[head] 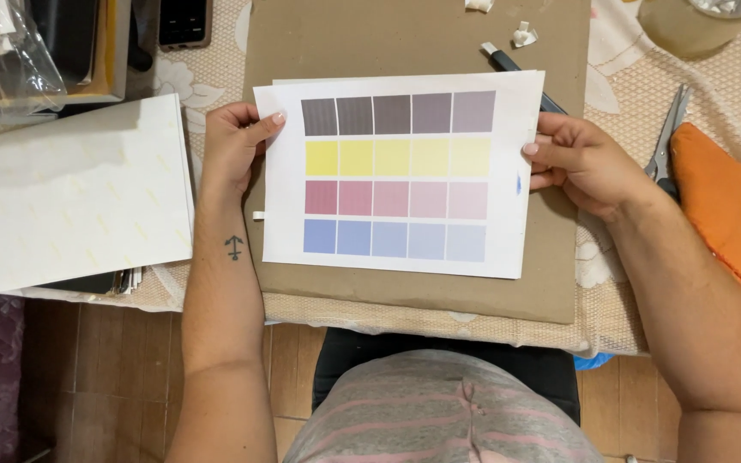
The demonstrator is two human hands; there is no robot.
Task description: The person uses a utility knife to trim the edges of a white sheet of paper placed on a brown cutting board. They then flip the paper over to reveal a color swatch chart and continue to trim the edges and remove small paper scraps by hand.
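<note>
Utility knife mostly hidden behind printed colour sheet, only tip end and bit of dark handle showing. Second sheet underneath shows only as thin strip along top. Right hand fingertips tucked behind sheet edge. Scissors handles hidden by wrist. Round container cut off by top edge. Orange cushion cut off at right. Dark device cropped at top.

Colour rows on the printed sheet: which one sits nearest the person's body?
The blue row, lowest of the four on the printed sheet. The grey, yellow and pink rows lie above it, farther away. Left hand and right hand hold the sheet's side edges.
</note>
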